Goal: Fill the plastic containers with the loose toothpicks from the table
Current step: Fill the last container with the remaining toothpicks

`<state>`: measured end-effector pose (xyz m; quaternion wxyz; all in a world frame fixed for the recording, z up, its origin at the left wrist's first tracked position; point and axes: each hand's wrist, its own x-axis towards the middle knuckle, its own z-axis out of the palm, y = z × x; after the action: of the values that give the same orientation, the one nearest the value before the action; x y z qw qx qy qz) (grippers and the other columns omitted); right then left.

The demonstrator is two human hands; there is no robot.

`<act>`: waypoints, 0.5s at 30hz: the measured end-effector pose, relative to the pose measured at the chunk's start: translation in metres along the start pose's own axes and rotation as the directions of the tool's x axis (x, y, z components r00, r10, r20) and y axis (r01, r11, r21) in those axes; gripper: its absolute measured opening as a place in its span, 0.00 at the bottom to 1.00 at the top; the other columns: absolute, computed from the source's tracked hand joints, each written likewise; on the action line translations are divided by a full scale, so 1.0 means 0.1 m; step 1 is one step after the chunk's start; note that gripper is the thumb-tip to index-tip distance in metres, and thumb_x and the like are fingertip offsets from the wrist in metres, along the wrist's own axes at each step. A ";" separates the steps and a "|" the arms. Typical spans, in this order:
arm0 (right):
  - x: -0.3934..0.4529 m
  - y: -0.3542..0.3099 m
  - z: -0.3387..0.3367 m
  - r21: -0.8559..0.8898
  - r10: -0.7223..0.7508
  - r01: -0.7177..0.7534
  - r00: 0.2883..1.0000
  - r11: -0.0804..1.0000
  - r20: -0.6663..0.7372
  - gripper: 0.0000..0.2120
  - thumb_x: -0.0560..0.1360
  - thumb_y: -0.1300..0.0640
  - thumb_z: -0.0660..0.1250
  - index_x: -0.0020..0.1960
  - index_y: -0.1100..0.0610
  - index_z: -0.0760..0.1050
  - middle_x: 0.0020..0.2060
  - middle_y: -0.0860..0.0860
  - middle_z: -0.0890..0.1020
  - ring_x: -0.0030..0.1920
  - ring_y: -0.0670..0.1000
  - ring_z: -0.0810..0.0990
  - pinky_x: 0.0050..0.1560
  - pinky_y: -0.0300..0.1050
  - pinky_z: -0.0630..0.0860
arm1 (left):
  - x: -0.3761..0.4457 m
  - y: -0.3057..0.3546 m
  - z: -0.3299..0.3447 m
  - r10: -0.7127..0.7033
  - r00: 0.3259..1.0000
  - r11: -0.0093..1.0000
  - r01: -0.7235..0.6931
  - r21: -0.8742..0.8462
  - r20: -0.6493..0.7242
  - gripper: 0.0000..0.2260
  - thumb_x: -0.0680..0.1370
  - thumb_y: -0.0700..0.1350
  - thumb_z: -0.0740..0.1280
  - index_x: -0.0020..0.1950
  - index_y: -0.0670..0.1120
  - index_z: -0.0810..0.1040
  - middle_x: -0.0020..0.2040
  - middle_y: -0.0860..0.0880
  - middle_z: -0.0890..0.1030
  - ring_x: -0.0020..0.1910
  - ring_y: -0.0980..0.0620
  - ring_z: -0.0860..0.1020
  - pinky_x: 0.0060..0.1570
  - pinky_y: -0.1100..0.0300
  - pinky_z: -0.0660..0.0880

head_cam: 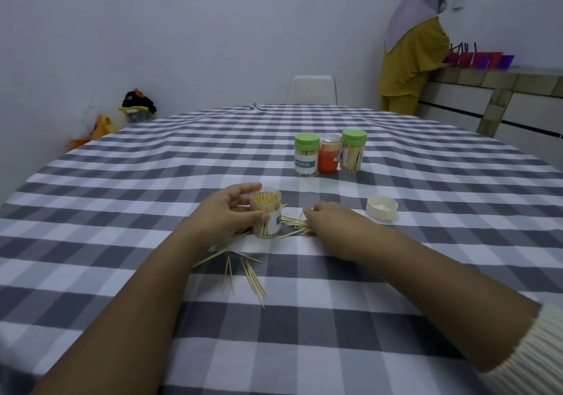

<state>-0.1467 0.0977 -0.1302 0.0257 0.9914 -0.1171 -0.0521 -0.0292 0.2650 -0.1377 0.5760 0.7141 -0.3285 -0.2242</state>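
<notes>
open container point(265, 215) is gripped upright by the left hand point(227, 210) at bench centre so it stays steady for loading, while loose toothpicks point(294, 225) at its 3 o'clock are pinched together by the right hand point(332, 222); lid point(382, 208) parked further at 3.

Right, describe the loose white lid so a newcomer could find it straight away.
Start from the checked tablecloth and find the right hand gathering loose toothpicks. Just beyond it, to the right, the white lid lies alone, open side up. Unlike the green lids farther back, it sits on no container.
</notes>
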 end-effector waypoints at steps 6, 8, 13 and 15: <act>-0.04 -0.14 0.04 -0.050 0.081 -0.085 0.995 0.995 -0.062 0.15 0.80 0.62 0.57 0.65 0.62 0.71 0.60 0.57 0.69 0.60 0.56 0.69 0.52 0.44 0.68 | 0.00 -0.01 0.00 0.006 1.000 1.000 -0.006 -0.009 -0.001 0.24 0.71 0.35 0.73 0.63 0.53 0.73 0.52 0.52 0.82 0.48 0.59 0.82 0.41 0.68 0.78; -0.07 -0.15 0.06 -0.060 0.067 -0.075 0.991 0.995 -0.117 0.15 0.81 0.61 0.56 0.65 0.61 0.71 0.59 0.57 0.71 0.59 0.55 0.70 0.51 0.44 0.68 | 0.00 0.00 0.00 0.008 1.000 1.000 -0.008 0.004 0.000 0.24 0.71 0.36 0.73 0.63 0.53 0.73 0.53 0.52 0.82 0.50 0.58 0.82 0.42 0.68 0.78; -0.09 -0.15 0.10 -0.073 0.056 -0.070 0.981 0.995 -0.187 0.13 0.81 0.60 0.56 0.63 0.61 0.71 0.58 0.57 0.74 0.57 0.55 0.72 0.52 0.44 0.71 | 0.01 -0.02 0.00 0.011 1.000 1.000 -0.011 0.008 -0.004 0.24 0.70 0.36 0.73 0.63 0.54 0.73 0.53 0.52 0.82 0.51 0.56 0.81 0.45 0.66 0.79; -0.08 -0.11 0.11 -0.062 0.054 -0.068 0.978 0.996 -0.200 0.12 0.81 0.60 0.56 0.62 0.60 0.71 0.57 0.57 0.75 0.57 0.54 0.72 0.49 0.43 0.69 | 0.02 -0.01 0.00 0.013 1.000 1.000 -0.013 0.009 -0.004 0.24 0.70 0.37 0.73 0.62 0.54 0.73 0.53 0.52 0.82 0.51 0.56 0.82 0.46 0.65 0.79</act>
<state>-0.1535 0.1097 -0.1408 0.0726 0.9862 -0.1424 0.0438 -0.0278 0.2640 -0.1390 0.5750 0.7150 -0.3329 -0.2174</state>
